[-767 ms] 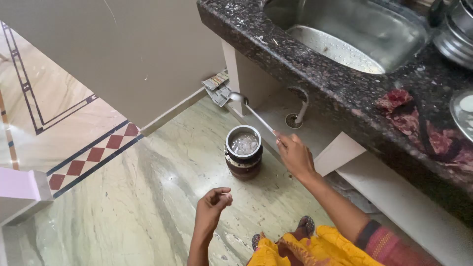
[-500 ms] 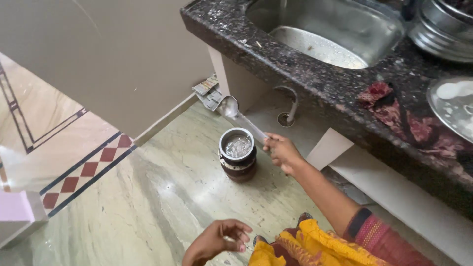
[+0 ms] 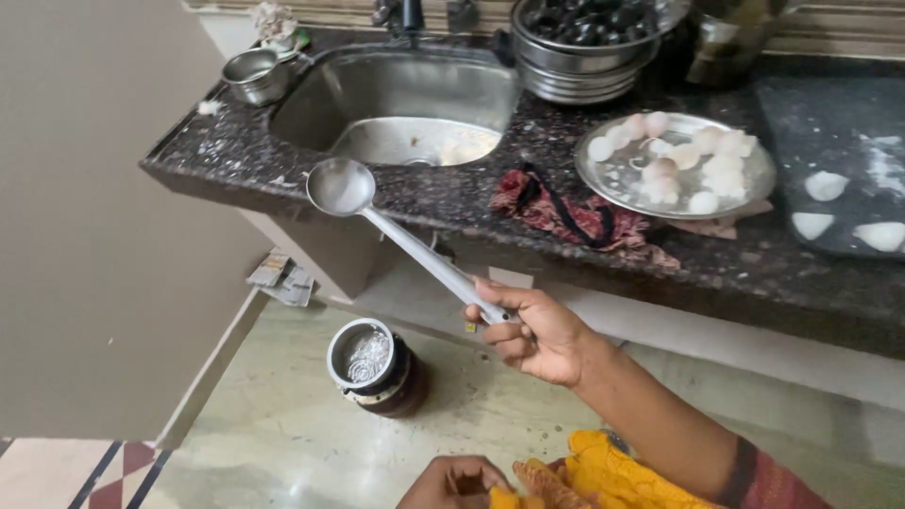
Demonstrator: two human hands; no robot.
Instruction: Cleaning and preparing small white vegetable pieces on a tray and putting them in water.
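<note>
- The right hand (image 3: 533,330) is closed around the lower end of a ladle (image 3: 405,240)'s handle, thumb on top and fingers curled under it.
- The ladle slants up and to the left from that grip; its round bowl sits in front of the counter (image 3: 452,193)'s front edge, just below the sink (image 3: 405,94), and looks empty.
- The left hand (image 3: 454,483) is low at the bottom edge, fingers curled loosely against yellow cloth (image 3: 603,471); whether it grips anything cannot be told.
- On the floor (image 3: 283,443), below the ladle and left of the right hand, stands a small dark pot (image 3: 372,366) with a metal rim and something pale and shiny inside.
- On the counter beside the sink lie a red rag (image 3: 566,212) and a steel plate (image 3: 674,165) of pale round balls.
- A steel bowl (image 3: 584,38) of dark round pieces stands behind the plate, and a small steel cup (image 3: 253,75) left of the sink.
</note>
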